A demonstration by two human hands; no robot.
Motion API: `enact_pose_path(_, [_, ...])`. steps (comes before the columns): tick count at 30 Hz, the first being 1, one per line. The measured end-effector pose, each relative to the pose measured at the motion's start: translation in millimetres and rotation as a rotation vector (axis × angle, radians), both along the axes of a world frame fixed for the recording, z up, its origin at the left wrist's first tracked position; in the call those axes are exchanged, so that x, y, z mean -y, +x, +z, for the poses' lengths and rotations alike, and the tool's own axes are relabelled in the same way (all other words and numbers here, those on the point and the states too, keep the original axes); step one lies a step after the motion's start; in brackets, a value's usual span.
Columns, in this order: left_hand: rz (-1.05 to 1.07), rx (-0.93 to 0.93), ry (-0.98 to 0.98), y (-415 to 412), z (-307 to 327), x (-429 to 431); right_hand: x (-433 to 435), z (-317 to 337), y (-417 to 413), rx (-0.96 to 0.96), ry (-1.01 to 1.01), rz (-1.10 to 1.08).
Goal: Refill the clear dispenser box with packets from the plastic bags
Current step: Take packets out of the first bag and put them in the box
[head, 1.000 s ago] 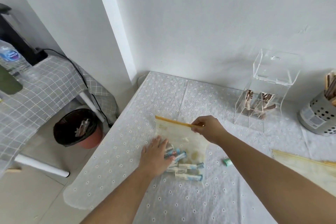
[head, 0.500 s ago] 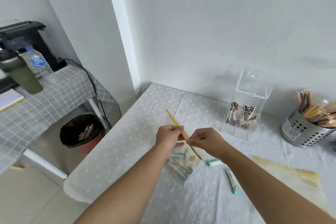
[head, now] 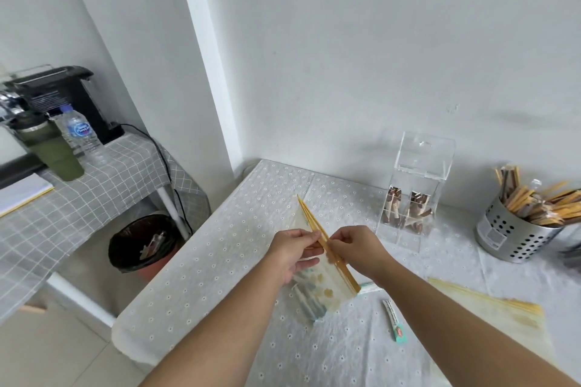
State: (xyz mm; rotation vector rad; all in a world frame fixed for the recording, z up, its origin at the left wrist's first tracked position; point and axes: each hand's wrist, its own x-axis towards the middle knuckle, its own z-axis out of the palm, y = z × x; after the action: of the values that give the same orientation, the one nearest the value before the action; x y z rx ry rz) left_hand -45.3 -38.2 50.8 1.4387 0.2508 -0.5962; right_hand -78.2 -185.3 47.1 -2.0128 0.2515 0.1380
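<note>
A clear plastic zip bag [head: 323, 287] with a yellow seal strip hangs above the table, holding several blue-and-white packets at its bottom. My left hand [head: 294, 250] pinches one side of the seal strip and my right hand [head: 358, 248] pinches the other side. The clear dispenser box [head: 412, 195] stands against the wall to the right with its lid up and brown packets inside. A loose green-ended packet [head: 394, 320] lies on the cloth below my right forearm, and another [head: 367, 286] peeks out beside the bag.
A second flat zip bag [head: 490, 314] lies at the right. A perforated metal cup [head: 515, 236] full of stick packets stands at the far right. Left of the table are a bin [head: 141, 245], a side table with a bottle [head: 80, 135], a green tumbler [head: 53, 151] and a black machine [head: 59, 94].
The bag was lying flat on the table with my left hand resting on it; both hands have since lifted it by the seal strip, and the two sides now part slightly.
</note>
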Motion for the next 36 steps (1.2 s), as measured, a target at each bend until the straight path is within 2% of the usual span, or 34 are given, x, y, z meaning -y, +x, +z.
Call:
enact_pose_path(6, [-0.145, 0.103, 0.108, 5, -1, 3, -3, -5, 6, 0.062, -0.093, 0.022])
enact_pose_path(10, [-0.229, 0.140, 0.149, 7, -2, 4, -5, -9, 11, 0.001, -0.091, 0.024])
enact_pose_path(14, [-0.262, 0.108, 0.133, 9, -3, 3, -5, 0, 9, -0.106, 0.009, 0.169])
enact_pose_path(17, [-0.258, 0.113, 0.112, 9, -6, 5, -8, 0, 10, -0.119, 0.176, 0.163])
enact_pose_path(22, [-0.171, 0.060, -0.112, 9, -8, 6, -9, -14, 10, -0.143, 0.682, 0.019])
enact_pose_path(27, [-0.162, 0.022, -0.301, 7, -12, 0, -12, -18, 11, -0.140, 0.898, 0.014])
enact_pose_path(33, [-0.163, 0.020, -0.240, 11, -12, -4, -17, -15, 10, -0.136, 0.851, 0.042])
enact_pose_path(36, [-0.174, 0.094, -0.011, 10, 0, 0, -18, -9, 12, -0.100, 0.668, 0.034])
